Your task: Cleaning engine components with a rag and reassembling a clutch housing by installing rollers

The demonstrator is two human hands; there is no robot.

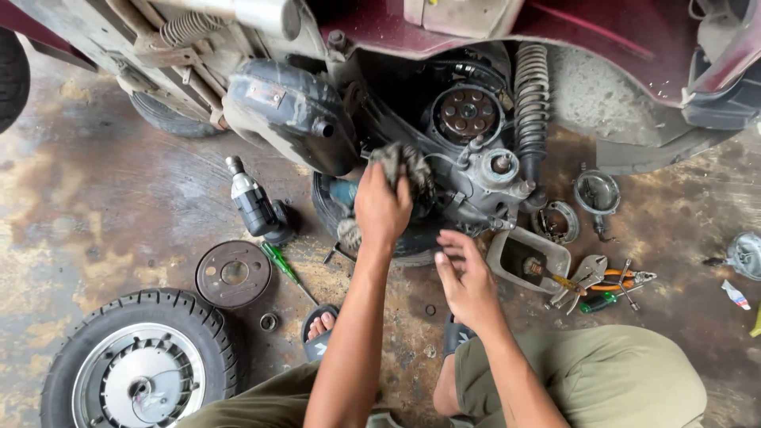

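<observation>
The stained concrete floor (103, 182) carries a removed wheel (139, 361); just above it a brake drum (234, 273), green screwdriver (279, 263) and impact wrench (255, 204).

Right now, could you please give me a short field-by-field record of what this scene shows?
Setting: stained concrete workshop floor under a maroon scooter body
Left hand: presses a dirty grey rag against the engine casing
Right hand: open, fingers spread, near the grey metal hub assembly
Left of the arms: black cordless impact wrench, green-handled screwdriver, rusty round brake drum, removed black tyre on silver rim
Right of the arms: orange-handled pliers
</observation>
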